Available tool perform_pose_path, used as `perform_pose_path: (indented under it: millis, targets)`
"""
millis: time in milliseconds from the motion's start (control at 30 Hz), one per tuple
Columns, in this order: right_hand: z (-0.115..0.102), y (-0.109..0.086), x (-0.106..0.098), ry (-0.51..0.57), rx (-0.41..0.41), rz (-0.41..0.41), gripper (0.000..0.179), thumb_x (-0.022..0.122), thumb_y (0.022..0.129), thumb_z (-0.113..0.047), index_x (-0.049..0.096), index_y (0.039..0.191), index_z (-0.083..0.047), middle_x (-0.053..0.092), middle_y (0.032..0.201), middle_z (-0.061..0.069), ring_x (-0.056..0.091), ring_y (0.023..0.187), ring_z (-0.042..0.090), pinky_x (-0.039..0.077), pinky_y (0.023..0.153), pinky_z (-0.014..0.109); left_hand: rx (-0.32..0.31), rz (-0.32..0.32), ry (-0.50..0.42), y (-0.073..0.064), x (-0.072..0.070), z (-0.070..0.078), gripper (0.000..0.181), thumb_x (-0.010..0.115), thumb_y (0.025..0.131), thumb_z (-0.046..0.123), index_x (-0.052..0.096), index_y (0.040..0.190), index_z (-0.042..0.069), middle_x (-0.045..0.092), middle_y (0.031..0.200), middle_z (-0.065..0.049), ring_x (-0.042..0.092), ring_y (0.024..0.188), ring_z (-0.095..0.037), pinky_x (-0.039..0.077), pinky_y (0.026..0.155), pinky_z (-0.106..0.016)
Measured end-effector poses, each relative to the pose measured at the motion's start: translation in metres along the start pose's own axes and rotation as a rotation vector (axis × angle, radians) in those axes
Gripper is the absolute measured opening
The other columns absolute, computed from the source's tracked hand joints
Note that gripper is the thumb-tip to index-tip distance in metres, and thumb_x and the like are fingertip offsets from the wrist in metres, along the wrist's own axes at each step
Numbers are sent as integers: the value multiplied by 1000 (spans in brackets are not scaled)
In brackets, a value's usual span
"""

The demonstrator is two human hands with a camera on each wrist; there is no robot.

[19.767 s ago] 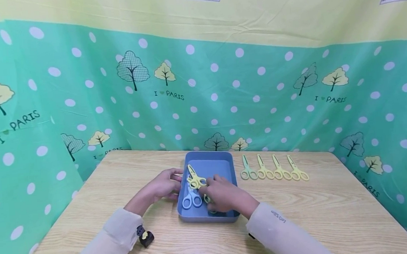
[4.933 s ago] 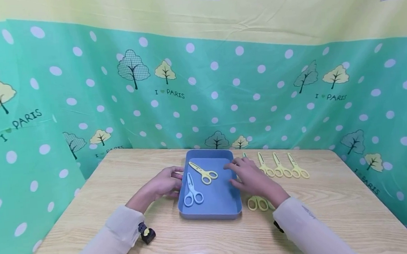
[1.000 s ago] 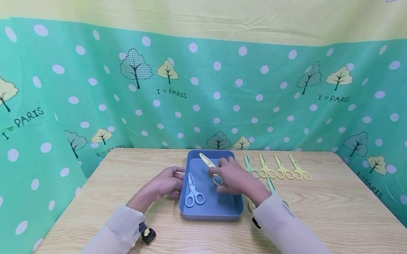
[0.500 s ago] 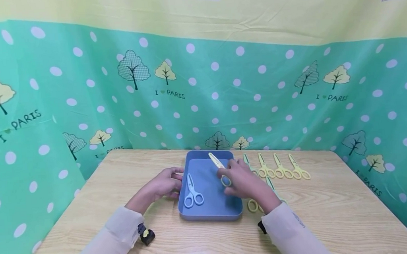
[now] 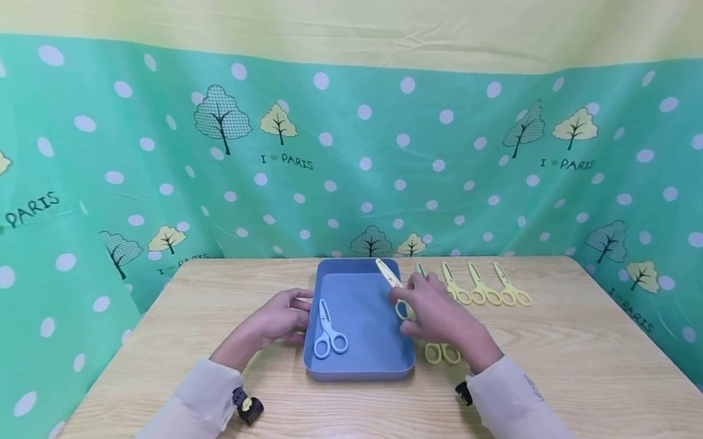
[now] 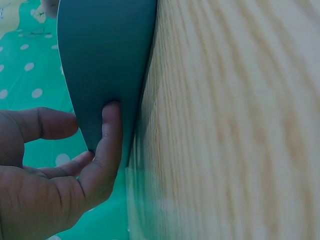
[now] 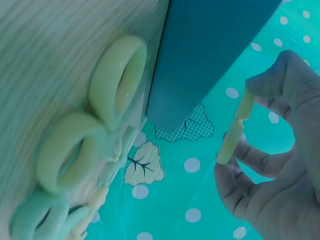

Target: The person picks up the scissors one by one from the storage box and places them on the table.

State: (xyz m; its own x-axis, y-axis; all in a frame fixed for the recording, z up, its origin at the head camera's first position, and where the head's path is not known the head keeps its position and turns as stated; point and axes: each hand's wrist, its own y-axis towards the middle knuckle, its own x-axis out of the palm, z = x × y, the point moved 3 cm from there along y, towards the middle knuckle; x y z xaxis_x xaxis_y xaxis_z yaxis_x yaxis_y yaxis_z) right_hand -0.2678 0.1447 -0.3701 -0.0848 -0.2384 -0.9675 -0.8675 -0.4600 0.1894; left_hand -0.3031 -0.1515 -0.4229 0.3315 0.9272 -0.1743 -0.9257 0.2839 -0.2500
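Note:
My right hand (image 5: 439, 312) pinches the handle loops of a pair of yellow scissors (image 5: 389, 273) above the right side of the blue-grey tray (image 5: 363, 370). The blades point away and to the left. In the right wrist view, thumb and fingertips press both sides of the yellow handle (image 7: 230, 142). Inside the tray, light-blue scissors (image 5: 327, 326) lie along the left wall. My left hand (image 5: 277, 317) stays at the tray's outer left side; in the left wrist view one fingertip touches the outer wall (image 6: 100, 55), and another meets the rim.
Several scissors stand in a row right of the tray, blades to the back: green (image 5: 420, 268), partly behind my hand, then yellow scissors (image 5: 486, 295). Closer, more yellow handles (image 5: 441, 353) lie beside the tray, partly under my right wrist. A patterned curtain (image 5: 477, 168) closes off the back.
The yellow scissors have been picked up from the tray and carried right toward its rim. Earlier, other scissors left the tray for the table at its right. My left hand keeps its place.

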Motion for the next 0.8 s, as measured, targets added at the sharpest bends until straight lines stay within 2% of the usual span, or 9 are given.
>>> perform_pose_path:
  millis: [300,633,800]
  targets:
    - [20,-16,-3,7,53,-7,41,79,78,-22,71,118,-24,57,110,13,47,96,31,49,73,41,11,-25,0,2,1,-1,71,54,87,-13,32,154,-5,50,136,-29,66,104,-34,63,83,-46]
    - [37,-24,-8,10,101,-4,41,81,78,-21,71,118,-24,59,114,18,48,95,32,49,78,45,5,-14,-7,0,1,0,69,53,87,-13,33,153,-4,49,134,-28,68,101,-35,63,82,-46]
    - [41,-29,-13,13,124,-26,41,79,78,-17,71,118,-20,59,114,20,50,94,34,50,77,47,3,-11,-15,0,3,1,69,53,87,-13,34,153,-4,48,134,-28,68,100,-35,63,81,-46]
